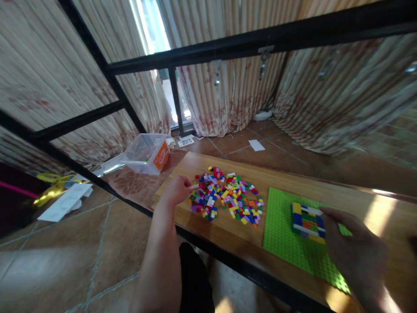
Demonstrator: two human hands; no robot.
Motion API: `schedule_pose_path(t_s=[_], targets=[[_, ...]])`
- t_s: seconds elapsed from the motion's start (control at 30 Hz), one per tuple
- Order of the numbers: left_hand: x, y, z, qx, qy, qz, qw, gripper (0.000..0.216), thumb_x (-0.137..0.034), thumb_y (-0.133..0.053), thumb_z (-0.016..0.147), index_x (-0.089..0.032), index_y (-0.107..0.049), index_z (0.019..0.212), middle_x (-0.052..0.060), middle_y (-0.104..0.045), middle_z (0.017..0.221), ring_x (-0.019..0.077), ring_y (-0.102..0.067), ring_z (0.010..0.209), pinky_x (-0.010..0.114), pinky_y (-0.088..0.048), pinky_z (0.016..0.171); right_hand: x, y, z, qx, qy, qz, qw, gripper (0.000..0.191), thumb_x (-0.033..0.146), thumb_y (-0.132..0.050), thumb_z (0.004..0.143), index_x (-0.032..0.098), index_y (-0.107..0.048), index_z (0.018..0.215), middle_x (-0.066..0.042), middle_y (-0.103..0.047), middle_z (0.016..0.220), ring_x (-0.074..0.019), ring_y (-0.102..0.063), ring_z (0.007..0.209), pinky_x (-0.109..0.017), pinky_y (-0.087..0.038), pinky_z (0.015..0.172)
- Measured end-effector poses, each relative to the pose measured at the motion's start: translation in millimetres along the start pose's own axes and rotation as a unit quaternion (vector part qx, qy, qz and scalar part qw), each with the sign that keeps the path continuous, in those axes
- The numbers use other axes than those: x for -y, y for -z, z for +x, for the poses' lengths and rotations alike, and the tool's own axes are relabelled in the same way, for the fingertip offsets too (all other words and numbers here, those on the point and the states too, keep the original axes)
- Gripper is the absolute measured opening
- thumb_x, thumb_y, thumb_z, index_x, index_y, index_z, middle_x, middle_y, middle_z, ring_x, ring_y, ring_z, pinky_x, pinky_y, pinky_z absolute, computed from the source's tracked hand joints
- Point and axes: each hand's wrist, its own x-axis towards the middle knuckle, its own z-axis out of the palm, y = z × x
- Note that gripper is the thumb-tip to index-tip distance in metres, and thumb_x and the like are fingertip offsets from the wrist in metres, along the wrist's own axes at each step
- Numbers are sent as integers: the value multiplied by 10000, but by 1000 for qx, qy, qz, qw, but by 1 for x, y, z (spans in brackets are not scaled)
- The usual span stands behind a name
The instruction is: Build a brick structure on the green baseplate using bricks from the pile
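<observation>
My left hand (177, 190) is at the left edge of a loose pile of colourful toy bricks (233, 195). A small white brick (194, 187) is pinched between its fingertips. On a green studded baseplate (280, 226) sits a small rectangular brick structure (297, 217) with blue, yellow and white walls. Orange and green bricks show inside it. My right hand (355, 243) is at the structure's right side, with curled fingers gripping its upper right corner; the hand is slightly blurred and hides part of the baseplate.
All this lies on a long wooden board (208, 234) with a black metal edge. A clear plastic box (140, 154) with an orange label stands beyond its left end. Black bars (195, 54) cross in front of curtains. White paper (256, 145) lies on the tiled floor.
</observation>
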Motion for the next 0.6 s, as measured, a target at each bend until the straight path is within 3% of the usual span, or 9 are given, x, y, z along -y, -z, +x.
schedule_pose_path(t_s=[0.13,0.2,0.33,0.47,0.6], targets=[[-44,5,-16,-22,-102,-59,993,96,-259,-643,755,-166,-645,729,-12,-622,658,126,-533,600,235,-340,557,-4,8,6,-37,1,59,998,292,406,-587,817,178,-733,925,-94,-740,917,-224,-691,763,-309,-505,605],[-74,-14,-24,13,-167,-105,980,43,-212,-640,744,-170,-639,752,-15,-637,694,126,-553,634,233,-367,590,-9,12,10,-78,0,52,996,245,367,-610,808,184,-743,902,-84,-746,896,-220,-693,764,-323,-520,662],[-129,-76,-43,82,-236,-170,953,54,-140,-607,749,-187,-625,768,-22,-647,718,127,-575,668,232,-391,617,-20,17,14,-101,7,98,990,170,319,-646,805,198,-748,866,-56,-746,826,-202,-694,742,-319,-540,691],[-163,-121,-60,101,-264,-228,932,70,-121,-587,767,-190,-599,755,-24,-625,712,124,-578,688,230,-400,625,-23,23,10,-33,43,139,989,130,304,-658,824,215,-743,867,-32,-739,815,-173,-687,732,-302,-558,699],[-180,-136,-66,99,-296,-239,919,103,-86,-586,753,-189,-583,762,-25,-613,723,125,-572,700,237,-404,639,-19,29,2,99,120,143,977,147,314,-642,858,243,-741,940,-39,-726,968,-174,-689,867,-323,-575,788]])
